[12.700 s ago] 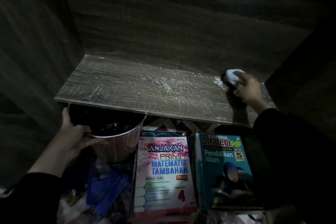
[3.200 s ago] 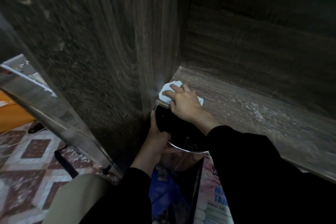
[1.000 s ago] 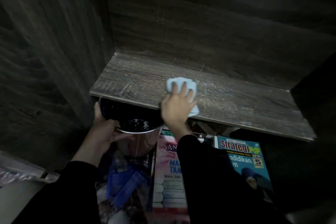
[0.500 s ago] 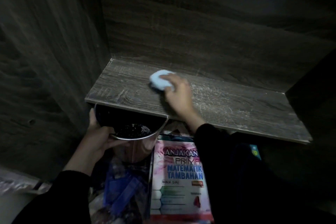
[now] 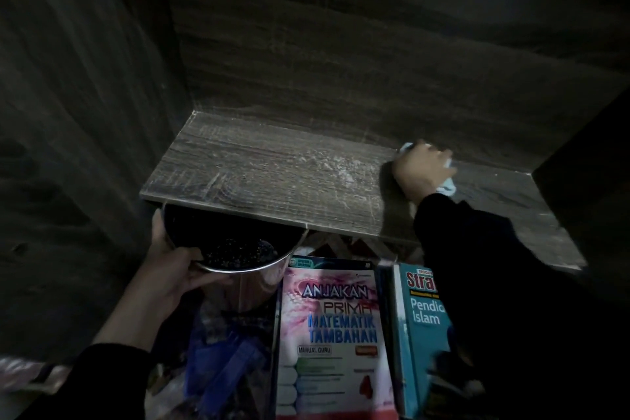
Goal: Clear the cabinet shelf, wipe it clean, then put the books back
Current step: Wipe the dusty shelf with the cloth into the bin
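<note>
Fingers (image 5: pixel 434 154) of right hand (image 5: pixel 421 169) curled on pale blue cloth (image 5: pixel 448 185) at back right of dark wooden shelf (image 5: pixel 272 177), left hand (image 5: pixel 170 280) gripping rim of round steel bin (image 5: pixel 252 280) under shelf edge, pink book (image 5: pixel 334 334) and teal book (image 5: pixel 417 317) lying below.

- Grips bin (image 5: pixel 255 286) at rim with left hand (image 5: pixel 170 271), thumb laid along near edge.
- Presses down on cloth (image 5: pixel 449 185) with right hand (image 5: pixel 421 165), fingers curled over it, knuckles up.
- Reaches right arm farther forward than left.
</note>
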